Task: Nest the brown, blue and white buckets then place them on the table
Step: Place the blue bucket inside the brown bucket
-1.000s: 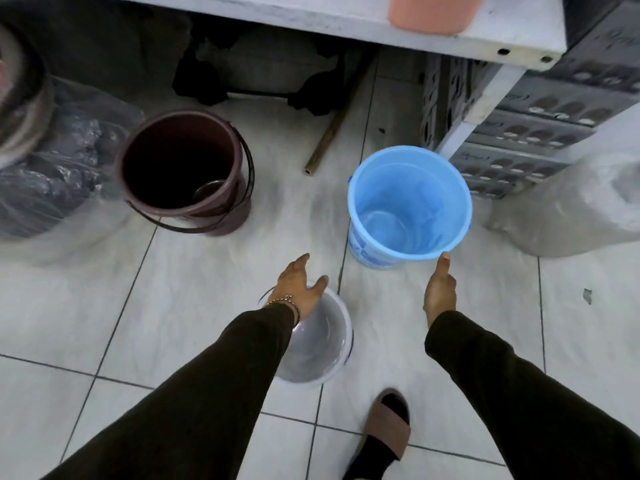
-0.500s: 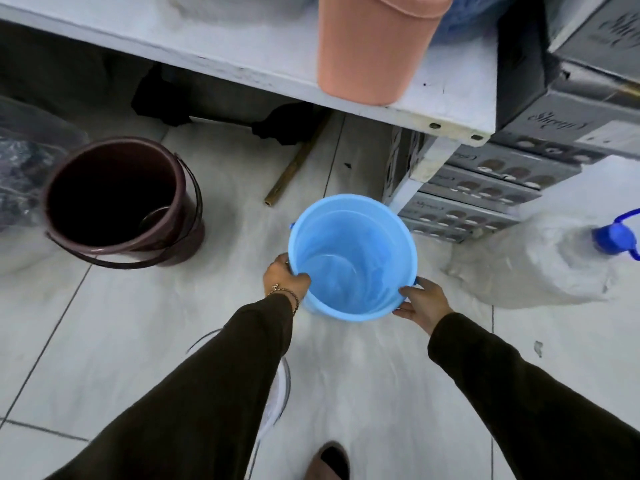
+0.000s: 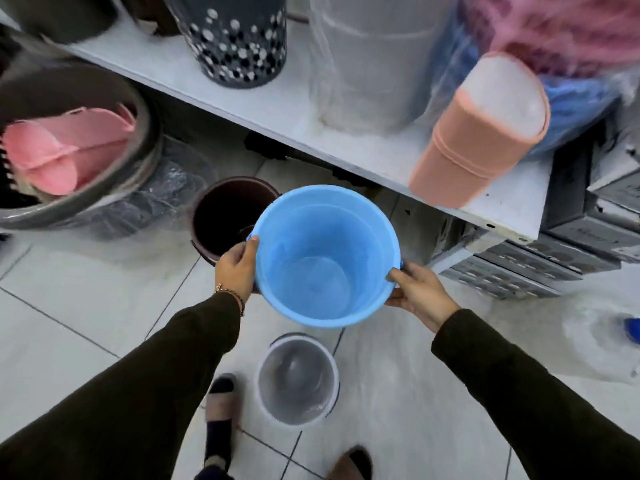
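Observation:
The blue bucket (image 3: 325,258) hangs in the air, upright and empty, held at its rim by both hands. My left hand (image 3: 237,268) grips its left side with the thumb over the rim. My right hand (image 3: 415,294) grips its right side by the handle lug. The brown bucket (image 3: 221,216) stands on the floor behind and left of it, partly hidden by the blue one. The small white bucket (image 3: 298,379) stands on the floor tiles below the blue bucket, between my arms.
A white table (image 3: 346,147) runs across the top, carrying a dotted grey bin (image 3: 239,39), wrapped white tubs (image 3: 374,57) and a peach bin (image 3: 474,133). A large tub with pink items (image 3: 69,147) sits left. Grey crates (image 3: 526,268) stand right. My feet are below.
Both hands have lifted the blue bucket off the floor and toward the brown bucket. The view has tilted up, bringing the table top into sight.

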### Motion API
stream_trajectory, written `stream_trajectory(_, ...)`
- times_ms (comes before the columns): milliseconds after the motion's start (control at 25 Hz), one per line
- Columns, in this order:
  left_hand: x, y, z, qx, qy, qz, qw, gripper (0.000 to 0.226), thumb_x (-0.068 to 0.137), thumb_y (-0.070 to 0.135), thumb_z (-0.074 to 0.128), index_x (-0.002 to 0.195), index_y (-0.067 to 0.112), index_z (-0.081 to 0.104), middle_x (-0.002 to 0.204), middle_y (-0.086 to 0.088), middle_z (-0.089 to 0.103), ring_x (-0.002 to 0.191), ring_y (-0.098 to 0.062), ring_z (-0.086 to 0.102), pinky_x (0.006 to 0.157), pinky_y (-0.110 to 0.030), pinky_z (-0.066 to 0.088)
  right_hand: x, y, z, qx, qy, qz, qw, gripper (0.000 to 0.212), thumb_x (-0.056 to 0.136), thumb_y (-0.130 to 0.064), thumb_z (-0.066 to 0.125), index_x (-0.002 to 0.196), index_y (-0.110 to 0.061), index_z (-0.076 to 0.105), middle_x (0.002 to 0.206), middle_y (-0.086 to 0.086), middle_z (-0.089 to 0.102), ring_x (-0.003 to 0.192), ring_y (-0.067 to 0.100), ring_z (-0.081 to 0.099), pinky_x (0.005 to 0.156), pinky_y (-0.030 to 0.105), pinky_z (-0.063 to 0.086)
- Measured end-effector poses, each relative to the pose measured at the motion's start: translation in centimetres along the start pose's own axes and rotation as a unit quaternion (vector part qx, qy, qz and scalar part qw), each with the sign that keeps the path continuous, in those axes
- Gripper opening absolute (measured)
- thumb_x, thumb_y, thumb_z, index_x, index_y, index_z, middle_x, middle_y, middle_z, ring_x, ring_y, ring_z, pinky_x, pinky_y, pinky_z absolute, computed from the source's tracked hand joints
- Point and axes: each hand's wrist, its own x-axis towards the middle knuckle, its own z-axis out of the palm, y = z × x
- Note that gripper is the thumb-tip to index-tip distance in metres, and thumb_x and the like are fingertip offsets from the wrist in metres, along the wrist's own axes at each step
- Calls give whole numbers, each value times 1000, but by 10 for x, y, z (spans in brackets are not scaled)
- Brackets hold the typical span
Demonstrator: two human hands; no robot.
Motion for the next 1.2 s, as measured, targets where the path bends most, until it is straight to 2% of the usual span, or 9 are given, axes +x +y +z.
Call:
stream_trajectory(240,39,48,-121,21,75,128,989,28,93,50,48,108,27,57,80,14,62,57,0,63,36,-18,48,18,-85,128,-43,-36,-104,993,53,90,-6,60,138,-22,45,117,10,59,87,32,73,66,42,63)
stream_trajectory(400,92,48,-161,37,45,107,993,25,97,39,48,120,33,44,93,13,63,66,-8,68,38,-24,53,67,-99,189,-87,-20,-122,988,60,89,-5,61,142,-23,40,129,9,55,90,27,71,59,36,62)
stream_trajectory(520,141,41,-166,50,49,90,993,31,97,35,49,125,23,45,89,7,61,54,-4,67,35,-16,49,115,-100,223,-82,41,-125,988,57,90,-11,61,143,-23,42,132,10,55,98,32,68,62,37,60)
stream_trajectory(640,188,33,-169,58,74,79,992,35,96,32,51,126,14,48,83,9,55,52,3,66,31,-6,41,161,-98,250,-107,71,-106,986,56,89,-17,61,142,-23,42,126,10,61,86,28,69,57,35,60)
stream_trajectory(760,225,13,-174,83,33,47,995,33,96,31,51,126,18,45,85,2,60,52,-6,68,36,-24,54,188,-74,260,-121,79,-60,988,59,90,-11,59,144,-21,38,127,7,56,93,32,68,69,50,61)
stream_trajectory(880,254,-15,-175,122,-39,4,992,32,97,29,49,127,28,38,90,-1,59,46,-16,67,39,-34,57,206,-37,263,-121,91,-40,988,59,90,-5,58,142,-25,39,128,3,51,98,31,65,53,36,60)
stream_trajectory(1000,274,-38,-164,136,-70,-48,987,51,94,11,52,138,27,35,102,-3,52,69,-25,66,38,-33,56,222,-3,264,-119,108,8,987,62,90,1,57,144,-24,38,129,5,52,108,36,62,64,43,61)
stream_trajectory(1120,286,-57,-151,147,-98,-121,977,74,80,-3,57,141,31,34,117,-10,50,97,-40,59,64,-56,60,229,19,266,-144,111,52,982,68,83,7,60,143,-17,40,124,5,53,113,38,60,88,57,55)
stream_trajectory(1200,292,-70,-142,173,-103,-143,969,81,75,-4,60,144,29,32,127,-12,50,110,-42,57,80,-55,58,229,29,266,-176,98,71,977,66,79,7,60,139,-14,43,121,4,53,113,35,60,96,53,52)
